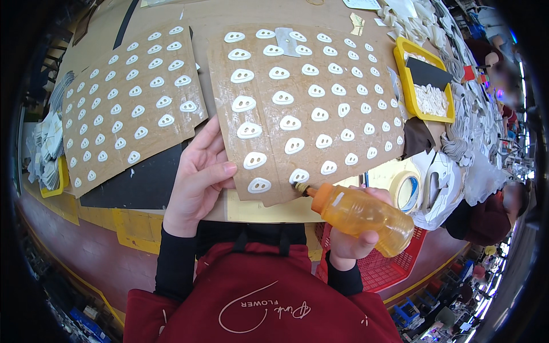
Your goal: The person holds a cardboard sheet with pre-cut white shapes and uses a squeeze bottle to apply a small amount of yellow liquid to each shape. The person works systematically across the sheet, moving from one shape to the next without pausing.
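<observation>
Right hand [349,243], at 5 o'clock, is wrapped around an orange squeeze bottle [360,216]; its nozzle tip touches a white oval piece [299,175] on the near edge of the centre cardboard sheet [309,97]. Left hand [200,180], at 7 o'clock, lies open with fingers spread, thumb pressing the sheet's near-left corner. A second cardboard sheet [123,103] of white pieces lies at 10 o'clock on the desk [229,17]. A yellow tray [423,80] sits at 2 o'clock, a tape roll [405,190] just right of the bottle.

The person wears a dark red apron [257,291] with a white looping emblem on its bib. Black sleeves [174,263] reach both wrists. The hands are bare.
</observation>
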Available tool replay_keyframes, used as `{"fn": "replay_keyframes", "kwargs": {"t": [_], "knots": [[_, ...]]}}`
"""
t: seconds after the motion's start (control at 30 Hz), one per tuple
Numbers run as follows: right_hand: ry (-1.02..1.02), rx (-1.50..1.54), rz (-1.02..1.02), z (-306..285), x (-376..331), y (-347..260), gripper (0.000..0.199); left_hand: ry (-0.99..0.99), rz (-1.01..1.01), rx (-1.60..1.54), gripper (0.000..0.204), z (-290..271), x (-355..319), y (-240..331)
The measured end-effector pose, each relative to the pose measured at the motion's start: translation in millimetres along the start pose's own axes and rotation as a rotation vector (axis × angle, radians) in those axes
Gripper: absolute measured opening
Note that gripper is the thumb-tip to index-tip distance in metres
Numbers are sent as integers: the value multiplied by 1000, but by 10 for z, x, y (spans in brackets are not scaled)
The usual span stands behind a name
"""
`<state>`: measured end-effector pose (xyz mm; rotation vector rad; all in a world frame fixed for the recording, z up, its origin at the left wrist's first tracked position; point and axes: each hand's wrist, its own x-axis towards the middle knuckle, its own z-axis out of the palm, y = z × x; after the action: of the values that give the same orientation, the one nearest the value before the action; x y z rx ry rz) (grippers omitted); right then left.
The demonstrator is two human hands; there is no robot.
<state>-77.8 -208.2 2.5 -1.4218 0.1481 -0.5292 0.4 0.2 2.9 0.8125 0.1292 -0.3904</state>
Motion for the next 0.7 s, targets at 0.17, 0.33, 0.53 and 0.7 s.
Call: {"fn": "replay_keyframes", "kwargs": {"t": [0.17, 0.33, 0.53, 0.7], "knots": [[47, -18, -40, 81, 37, 57, 68, 0, -9, -8, 76, 4, 1, 2], [91, 714, 401, 4, 394, -78, 58, 7, -3, -18, 76, 12, -2, -1], [49, 439, 374, 37, 719, -182, 51, -14, -5, -9, 75, -3, 2, 2], [-255, 127, 411, 198, 967, -238, 44, -20, -4, 5, 75, -4, 6, -7]]}}
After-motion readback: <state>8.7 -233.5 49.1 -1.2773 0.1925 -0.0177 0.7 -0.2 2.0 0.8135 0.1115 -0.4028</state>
